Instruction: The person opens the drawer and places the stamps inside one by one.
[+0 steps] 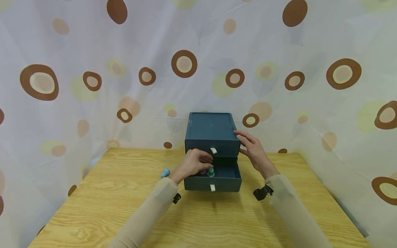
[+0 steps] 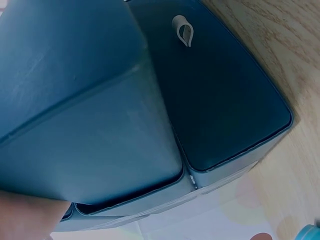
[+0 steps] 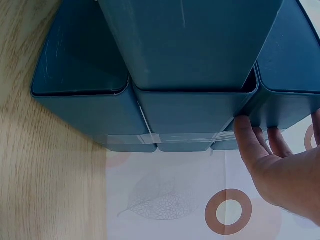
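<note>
Reaching into the open lower drawer (image 1: 224, 174) of the dark blue box (image 1: 211, 132), my left hand (image 1: 193, 163) has its fingers curled down over a pink piece (image 1: 202, 171); whether they pinch it I cannot tell. A green piece (image 1: 211, 172) stands just beside it in the drawer. My right hand (image 1: 252, 148) rests against the box's right side, fingers straight and close together. The box sits at the far edge of the wooden table (image 1: 93, 210), and a small blue thing (image 1: 165, 172) lies on the table by my left wrist.

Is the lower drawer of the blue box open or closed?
Open: the lower drawer sticks out, showing a green piece inside.
</note>
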{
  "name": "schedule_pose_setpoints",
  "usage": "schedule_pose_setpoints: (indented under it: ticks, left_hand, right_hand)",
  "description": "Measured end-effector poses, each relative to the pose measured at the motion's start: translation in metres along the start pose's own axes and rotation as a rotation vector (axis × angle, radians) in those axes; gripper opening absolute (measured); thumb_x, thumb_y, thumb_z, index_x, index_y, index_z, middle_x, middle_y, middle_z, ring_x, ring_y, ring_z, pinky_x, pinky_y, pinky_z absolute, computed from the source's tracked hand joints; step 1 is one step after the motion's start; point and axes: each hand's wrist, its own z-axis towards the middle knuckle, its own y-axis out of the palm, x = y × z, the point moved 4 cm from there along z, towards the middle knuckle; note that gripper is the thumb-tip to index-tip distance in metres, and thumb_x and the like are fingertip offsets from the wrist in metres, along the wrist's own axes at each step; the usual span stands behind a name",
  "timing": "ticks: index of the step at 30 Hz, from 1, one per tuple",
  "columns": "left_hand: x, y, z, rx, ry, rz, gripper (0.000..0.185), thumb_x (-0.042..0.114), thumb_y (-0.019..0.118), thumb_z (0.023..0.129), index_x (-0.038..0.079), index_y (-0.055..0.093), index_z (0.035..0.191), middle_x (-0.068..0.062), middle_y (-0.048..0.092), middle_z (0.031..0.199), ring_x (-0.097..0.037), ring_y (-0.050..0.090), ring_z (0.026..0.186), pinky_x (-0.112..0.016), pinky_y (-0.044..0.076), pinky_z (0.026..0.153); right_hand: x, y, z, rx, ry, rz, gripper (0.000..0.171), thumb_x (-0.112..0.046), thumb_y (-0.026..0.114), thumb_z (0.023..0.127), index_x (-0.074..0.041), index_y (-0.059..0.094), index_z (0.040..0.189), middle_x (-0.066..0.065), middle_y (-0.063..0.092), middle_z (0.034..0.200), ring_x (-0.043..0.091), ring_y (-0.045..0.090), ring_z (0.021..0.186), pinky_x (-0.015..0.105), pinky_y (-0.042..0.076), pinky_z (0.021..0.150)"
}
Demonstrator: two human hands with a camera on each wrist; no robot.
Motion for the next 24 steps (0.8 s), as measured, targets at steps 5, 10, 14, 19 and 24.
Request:
schedule_pose_setpoints:
  ticks: [5, 10, 14, 19, 24]
  left_hand:
    - [-0.001, -0.003, -0.002, 0.071, 0.066, -0.014, 0.023, 0.020, 0.073, 0.089, 0.006, 0.075, 0.107, -0.004, 0.076, 0.097, -0.011, 0.071, 0.083, -0.024, 0.057, 0.074]
    - [0.002, -0.010, -0.004, 0.176, 0.137, -0.070, 0.012, 0.018, 0.072, 0.090, 0.009, 0.077, 0.096, -0.003, 0.075, 0.089, -0.010, 0.068, 0.073, -0.023, 0.056, 0.069]
    - [0.000, -0.015, -0.007, 0.237, 0.162, -0.130, 0.013, 0.019, 0.071, 0.092, 0.007, 0.077, 0.093, -0.005, 0.074, 0.083, -0.018, 0.067, 0.067, -0.023, 0.053, 0.062]
    - [-0.005, -0.022, -0.014, 0.296, 0.156, -0.231, 0.023, 0.022, 0.068, 0.094, 0.001, 0.076, 0.093, -0.018, 0.072, 0.079, -0.033, 0.066, 0.067, -0.023, 0.048, 0.056]
    - [-0.012, -0.030, -0.021, 0.338, 0.109, -0.259, 0.025, 0.027, 0.068, 0.094, 0.003, 0.076, 0.092, -0.016, 0.069, 0.073, -0.041, 0.061, 0.066, -0.023, 0.044, 0.051]
  right_hand:
    - [0.001, 0.000, 0.001, 0.000, 0.004, 0.001, 0.057, -0.044, 0.051, 0.101, -0.009, 0.045, 0.146, 0.010, 0.027, 0.160, 0.033, 0.025, 0.148, 0.059, 0.028, 0.114]
    - [0.001, 0.000, 0.002, 0.001, 0.000, 0.002, 0.055, -0.042, 0.050, 0.102, -0.010, 0.045, 0.146, 0.010, 0.027, 0.160, 0.033, 0.025, 0.148, 0.059, 0.029, 0.114]
    - [0.000, -0.001, 0.002, 0.000, -0.006, 0.003, 0.054, -0.041, 0.049, 0.103, -0.009, 0.045, 0.146, 0.011, 0.026, 0.161, 0.035, 0.024, 0.148, 0.060, 0.028, 0.114]
    - [0.000, -0.001, 0.001, -0.008, -0.003, 0.002, 0.055, -0.041, 0.048, 0.103, -0.008, 0.043, 0.147, 0.011, 0.025, 0.161, 0.034, 0.024, 0.148, 0.059, 0.028, 0.115]
    - [0.000, -0.001, 0.001, -0.002, 0.000, 0.001, 0.055, -0.041, 0.049, 0.103, -0.008, 0.044, 0.147, 0.011, 0.025, 0.161, 0.034, 0.024, 0.148, 0.059, 0.027, 0.115]
